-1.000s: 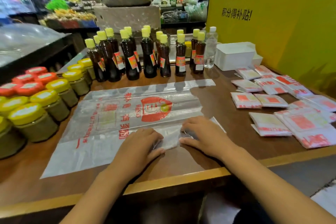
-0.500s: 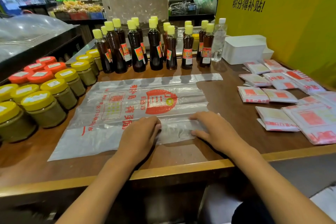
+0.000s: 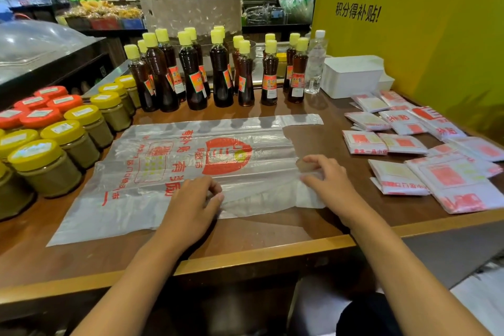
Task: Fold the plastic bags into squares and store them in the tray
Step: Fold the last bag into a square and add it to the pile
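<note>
both hands, left hand and right hand, pinch the flat plastic bag on the table.

Translucent grey-white plastic bag here, printed in red characters with a red half-disc logo and a faint yellow-green patch in a red outlined box. The table shows warm brown with a lighter yellow-tan edge. Over on the right, folded bags, white with red and pale yellow-green blocks. A plain white tray sits behind them. The bottles are dark reddish-brown, capped in pale yellow, with red-orange labels. The jars run olive-green with bright yellow lids and white stickers; the far ones carry orange-red lids. The wall is yellow-green with black characters.
</note>
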Demonstrator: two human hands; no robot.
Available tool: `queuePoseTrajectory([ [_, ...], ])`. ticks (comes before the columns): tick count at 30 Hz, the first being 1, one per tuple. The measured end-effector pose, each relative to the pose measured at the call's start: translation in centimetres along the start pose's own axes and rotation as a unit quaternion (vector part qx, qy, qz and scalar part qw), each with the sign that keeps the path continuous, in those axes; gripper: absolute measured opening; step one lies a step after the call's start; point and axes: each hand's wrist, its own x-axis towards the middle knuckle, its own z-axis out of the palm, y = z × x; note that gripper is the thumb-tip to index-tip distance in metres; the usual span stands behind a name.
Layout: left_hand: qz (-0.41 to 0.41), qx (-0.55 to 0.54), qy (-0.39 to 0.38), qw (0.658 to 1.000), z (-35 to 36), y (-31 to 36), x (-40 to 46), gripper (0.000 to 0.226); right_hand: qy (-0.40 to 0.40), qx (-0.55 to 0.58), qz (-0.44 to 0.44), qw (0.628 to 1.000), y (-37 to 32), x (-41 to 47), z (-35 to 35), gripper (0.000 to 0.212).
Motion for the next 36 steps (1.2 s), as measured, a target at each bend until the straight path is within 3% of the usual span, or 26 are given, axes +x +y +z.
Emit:
queuePoseTrajectory([
  [4, 0.005, 0.017, -0.019, 1.0, -0.1, 0.3, -0.2, 0.024, -0.125, 0.053, -0.01, 0.991, -0.1, -0.5, -1.1, 0.056],
  [10, -0.016, 0.029, -0.025, 0.999, -0.1, 0.3, -0.1, 0.024, -0.079, 0.269, 0.01, 0.96, 0.0, -0.7, -1.6, 0.057],
  [14, -0.021, 0.022, -0.027, 0.999, 0.0, 0.0, 0.0, 0.02, -0.042, 0.376, 0.034, 0.925, 0.2, -0.8, -2.0, 0.044],
  [18, -0.022, -0.001, -0.018, 1.0, 0.1, -0.4, 0.1, 0.022, 0.114, 0.237, 0.024, 0.964, 0.1, -0.4, -1.9, 0.043],
  [21, -0.011, 0.0, -0.009, 1.0, 0.0, -0.7, 0.0, 0.016, 0.139, 0.157, -0.031, 0.977, 0.3, -0.1, -2.4, 0.037],
  [25, 0.018, 0.062, -0.038, 0.997, -0.3, -0.9, 0.2, 0.026, 0.095, -0.113, -0.129, 0.981, 1.1, 1.4, -4.9, 0.029],
  [27, 0.035, 0.104, -0.068, 0.992, -0.6, -1.0, 0.2, 0.034, -0.006, -0.283, -0.124, 0.951, 1.2, 2.2, -6.9, 0.028],
  [29, 0.04, 0.114, -0.099, 0.988, -1.1, -1.5, 0.1, 0.041, -0.135, -0.384, -0.042, 0.913, 1.0, 2.1, -8.7, 0.032],
  [30, 0.037, 0.111, -0.112, 0.987, -1.4, -1.7, -0.1, 0.046, -0.173, -0.403, -0.01, 0.899, 0.8, 1.7, -9.3, 0.047],
  [32, 0.044, 0.124, -0.125, 0.983, -1.7, -2.1, -0.5, 0.06, -0.161, -0.406, -0.026, 0.899, 0.0, 0.9, -9.2, 0.078],
  [34, 0.059, 0.145, -0.119, 0.98, -1.6, -2.0, -0.8, 0.076, -0.13, -0.395, -0.117, 0.902, -1.4, 0.1, -7.4, 0.083],
  [36, 0.064, 0.14, -0.106, 0.982, -1.4, -1.9, -0.9, 0.078, -0.149, -0.386, -0.201, 0.888, -2.7, -0.6, -4.4, 0.073],
])
